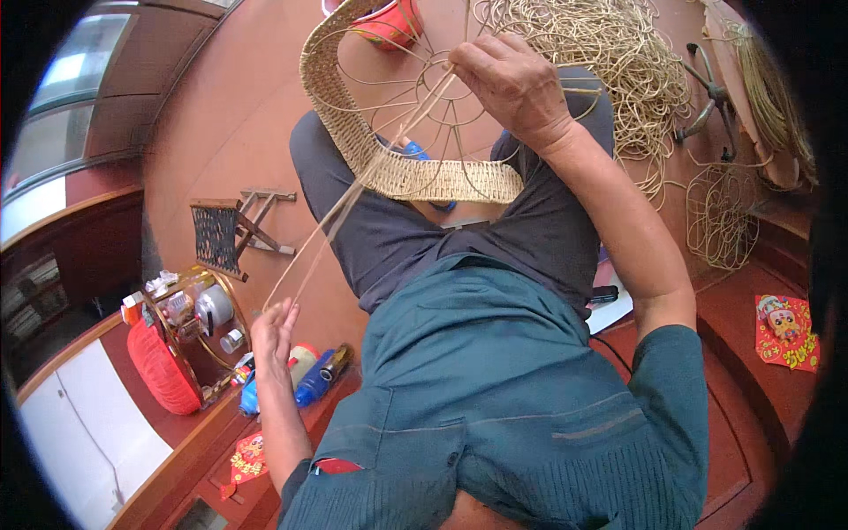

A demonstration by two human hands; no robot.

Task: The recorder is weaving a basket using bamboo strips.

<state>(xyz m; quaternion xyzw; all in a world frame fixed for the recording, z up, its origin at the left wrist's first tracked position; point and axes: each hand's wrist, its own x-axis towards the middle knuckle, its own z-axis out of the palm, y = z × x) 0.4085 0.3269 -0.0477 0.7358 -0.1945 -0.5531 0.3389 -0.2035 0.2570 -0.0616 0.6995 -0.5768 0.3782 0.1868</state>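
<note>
Across my lap rests a partly woven basket point(450, 181), a wire frame with pale straw cord plaited around its rim. Thin wire spokes spread from a ring at its middle. My right hand point(521, 88) is closed over the far part of the frame, pinching pale cord at its fingertips. From there a doubled strand of straw cord point(329, 219) runs taut across the woven rim, down and left to my left hand point(276, 329). That hand is out by my left side, fingers closed on the strand's other end; its exact grip is partly hidden.
A big heap of loose straw cord point(618, 79) lies on the floor at the far right, by a metal stand point(711, 97). Bare wire frames point(723, 216) sit at right. Leftward are a folding stool point(221, 237), a red bucket point(393, 25) farther off, and a blue bottle point(314, 384).
</note>
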